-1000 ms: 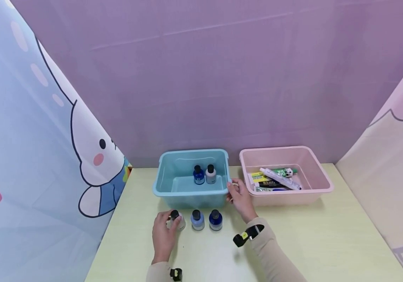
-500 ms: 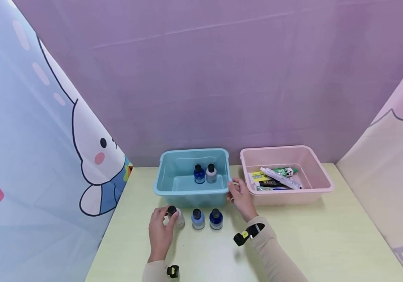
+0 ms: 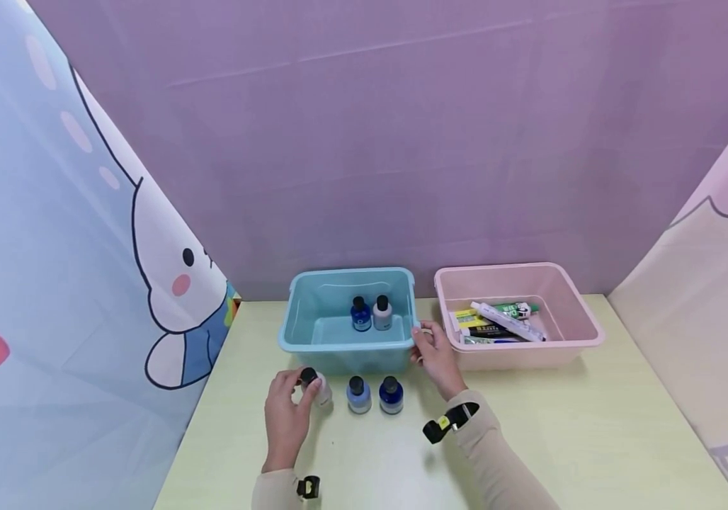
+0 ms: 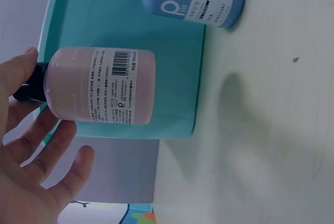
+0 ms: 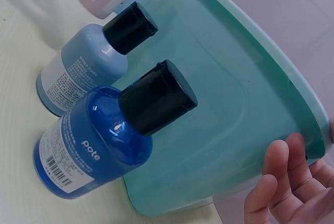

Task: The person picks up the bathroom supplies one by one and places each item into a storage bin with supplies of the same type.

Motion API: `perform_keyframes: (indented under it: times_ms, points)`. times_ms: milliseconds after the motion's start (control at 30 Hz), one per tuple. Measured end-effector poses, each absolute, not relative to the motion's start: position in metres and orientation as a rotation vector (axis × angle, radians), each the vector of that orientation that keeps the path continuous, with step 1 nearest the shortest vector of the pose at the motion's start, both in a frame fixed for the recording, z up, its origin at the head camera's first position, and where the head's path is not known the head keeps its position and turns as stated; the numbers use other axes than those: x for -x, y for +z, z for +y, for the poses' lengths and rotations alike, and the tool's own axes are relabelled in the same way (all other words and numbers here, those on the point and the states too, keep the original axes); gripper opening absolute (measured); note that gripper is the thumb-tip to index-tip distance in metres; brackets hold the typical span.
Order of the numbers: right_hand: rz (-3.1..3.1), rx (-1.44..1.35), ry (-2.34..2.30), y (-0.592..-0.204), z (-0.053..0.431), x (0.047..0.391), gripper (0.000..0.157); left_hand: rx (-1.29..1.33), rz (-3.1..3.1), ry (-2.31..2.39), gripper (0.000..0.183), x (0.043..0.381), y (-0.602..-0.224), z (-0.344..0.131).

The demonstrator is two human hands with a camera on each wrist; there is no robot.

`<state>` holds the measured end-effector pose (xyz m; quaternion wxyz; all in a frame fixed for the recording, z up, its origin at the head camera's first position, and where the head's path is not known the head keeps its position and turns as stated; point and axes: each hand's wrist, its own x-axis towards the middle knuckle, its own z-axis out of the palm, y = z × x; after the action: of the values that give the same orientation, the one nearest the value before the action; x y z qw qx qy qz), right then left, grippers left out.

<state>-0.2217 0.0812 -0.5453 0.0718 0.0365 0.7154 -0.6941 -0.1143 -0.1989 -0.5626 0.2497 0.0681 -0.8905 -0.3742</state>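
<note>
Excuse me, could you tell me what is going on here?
A person's left hand pinches a pale pink bottle by its black cap, while the right hand grips the blue bin by its edge. A light-blue bottle and a dark-blue bottle stand on the table in front of it. Two more bottles stand inside, and the pink bin beside it holds tubes.

soft shadows and pale glare mark the bright tabletop [image 3: 581, 432].

A pale pink rounded bottle with a black cap [image 3: 323, 394] tilts leftward at lower centre; above it stands an upright turquoise rectangular plastic bin [image 3: 351, 362].
</note>
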Motion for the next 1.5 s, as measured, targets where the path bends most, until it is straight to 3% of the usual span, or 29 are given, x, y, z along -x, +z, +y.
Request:
perform_keyframes:
  times_ms: [533, 1500]
  points:
    - [2.089, -0.117, -2.045, -0.526, 0.088, 0.219, 0.039, -0.148, -2.386, -1.105, 0.034, 0.117, -0.542, -0.202]
    - [2.123, -0.13, -2.08, -0.547, 0.082, 0.225, 0.042, -0.034, -2.356, -1.17, 0.03, 0.12, -0.493, -0.203]
